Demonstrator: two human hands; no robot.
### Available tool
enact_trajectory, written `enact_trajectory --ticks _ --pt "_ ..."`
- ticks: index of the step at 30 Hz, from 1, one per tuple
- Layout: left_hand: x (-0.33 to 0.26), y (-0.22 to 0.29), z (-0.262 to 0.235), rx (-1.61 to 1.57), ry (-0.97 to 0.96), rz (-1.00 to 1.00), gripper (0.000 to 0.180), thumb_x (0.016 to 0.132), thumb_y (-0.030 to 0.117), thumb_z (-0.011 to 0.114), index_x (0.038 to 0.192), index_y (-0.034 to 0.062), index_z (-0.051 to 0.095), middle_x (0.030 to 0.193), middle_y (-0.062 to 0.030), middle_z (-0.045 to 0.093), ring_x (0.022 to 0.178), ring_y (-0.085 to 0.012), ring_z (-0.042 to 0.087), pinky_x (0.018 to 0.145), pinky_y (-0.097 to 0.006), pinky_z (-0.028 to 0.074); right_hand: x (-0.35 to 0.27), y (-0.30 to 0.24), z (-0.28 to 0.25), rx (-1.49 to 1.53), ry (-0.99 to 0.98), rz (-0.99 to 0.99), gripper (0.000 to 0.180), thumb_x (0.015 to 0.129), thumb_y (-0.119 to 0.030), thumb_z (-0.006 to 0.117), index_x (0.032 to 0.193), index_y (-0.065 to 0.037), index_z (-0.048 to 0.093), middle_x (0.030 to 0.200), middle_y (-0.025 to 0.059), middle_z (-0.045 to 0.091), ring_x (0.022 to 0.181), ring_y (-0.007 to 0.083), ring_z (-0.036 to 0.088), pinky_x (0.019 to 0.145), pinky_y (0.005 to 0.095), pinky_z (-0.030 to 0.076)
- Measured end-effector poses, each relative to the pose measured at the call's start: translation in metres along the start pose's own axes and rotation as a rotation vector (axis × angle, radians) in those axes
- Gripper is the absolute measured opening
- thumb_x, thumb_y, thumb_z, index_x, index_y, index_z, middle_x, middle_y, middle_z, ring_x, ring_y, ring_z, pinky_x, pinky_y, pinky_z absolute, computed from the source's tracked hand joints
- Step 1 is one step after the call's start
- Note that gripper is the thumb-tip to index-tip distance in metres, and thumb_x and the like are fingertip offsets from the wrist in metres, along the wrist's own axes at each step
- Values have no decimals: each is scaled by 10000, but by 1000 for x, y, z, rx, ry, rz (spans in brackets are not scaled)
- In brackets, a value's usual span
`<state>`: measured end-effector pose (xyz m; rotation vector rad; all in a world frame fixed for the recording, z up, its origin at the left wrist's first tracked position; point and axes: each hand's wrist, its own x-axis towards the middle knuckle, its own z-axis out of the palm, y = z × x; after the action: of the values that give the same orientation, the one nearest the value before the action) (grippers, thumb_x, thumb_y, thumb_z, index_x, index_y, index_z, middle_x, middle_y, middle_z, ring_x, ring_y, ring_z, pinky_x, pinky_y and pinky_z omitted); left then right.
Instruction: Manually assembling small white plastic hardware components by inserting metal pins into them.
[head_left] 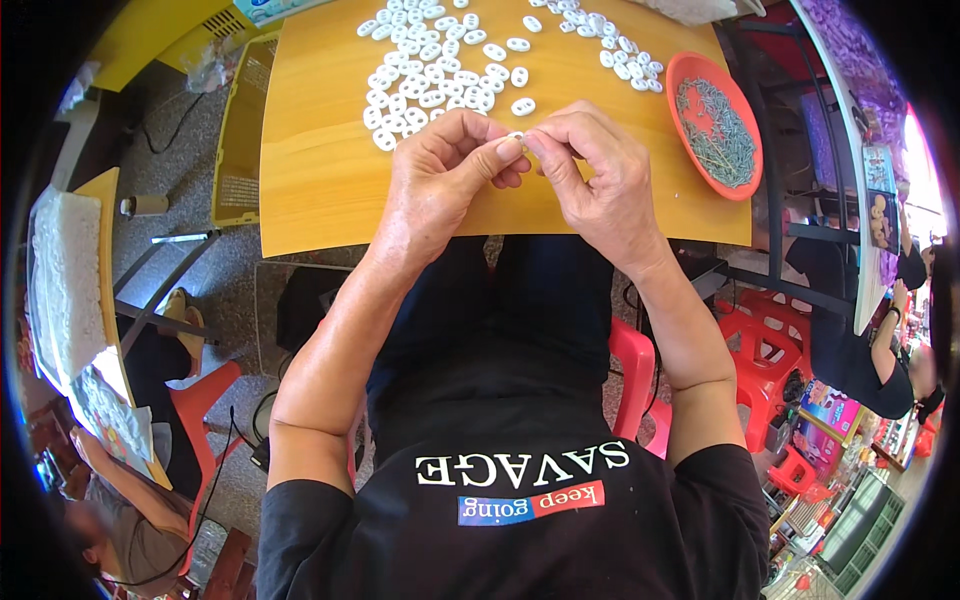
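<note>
Just above the near edge of the yellow table point(320, 150), my two hands meet fingertip to fingertip. My left hand point(435, 180) pinches a small white oval piece point(516, 136), mostly covered by the thumb and fingers. My right hand point(600, 180) is closed in a pinch against the piece's right end; whatever lies between its fingertips is too small to make out. Beyond my left hand spreads a loose pile of white oval two-hole pieces point(432, 98). A smaller cluster of similar pieces point(622, 70) lies at the far right, beside an orange-red oval basket point(673, 100) holding thin metal screws point(725, 140).
A yellow plastic crate point(235, 180) stands on the floor against the table's left side. To the right are a dark metal frame point(775, 150) and red plastic stools point(765, 345). Other people sit at tables on the far left and far right.
</note>
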<state>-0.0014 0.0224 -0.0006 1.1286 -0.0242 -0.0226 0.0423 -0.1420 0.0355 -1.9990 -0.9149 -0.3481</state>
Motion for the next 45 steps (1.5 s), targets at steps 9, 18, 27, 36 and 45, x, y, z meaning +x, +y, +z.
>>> enact_trajectory --ticks 9,18,27,36,45 --pt "1 -2 -1 79 -25 20 119 927 108 653 921 -4 612 825 -75 687 760 -105 629 706 -243 504 -11 6 3 126 -3 176 66 862 -49 688 868 5 651 738 73 600 624 185 607 542 289 454" --pt "3 -2 -3 -39 -7 -12 150 939 131 638 964 -14 610 845 -97 685 768 -130 640 726 -261 512 6 14 -37 334 -232 405 165 935 -118 635 987 31 678 892 52 655 697 95 592 648 214 479" --pt "3 -1 -1 -40 1 -18 144 936 129 643 959 -8 607 835 -83 678 744 -117 622 705 -253 500 8 6 -16 149 -95 113 120 841 -35 712 931 25 661 810 79 638 669 142 626 602 246 509" --pt "1 -1 2 -29 -7 -19 132 935 118 644 921 -8 609 823 -75 679 741 -105 617 687 -244 498 -11 0 10 220 77 227 77 855 -5 688 844 15 615 778 83 624 683 159 643 595 262 517" --pt "1 1 3 70 -72 -60 157 934 138 652 946 -11 604 808 -54 664 738 -96 620 689 -236 508 4 18 -13 393 -59 409 125 932 -99 630 964 15 670 779 49 639 640 88 589 581 217 469"
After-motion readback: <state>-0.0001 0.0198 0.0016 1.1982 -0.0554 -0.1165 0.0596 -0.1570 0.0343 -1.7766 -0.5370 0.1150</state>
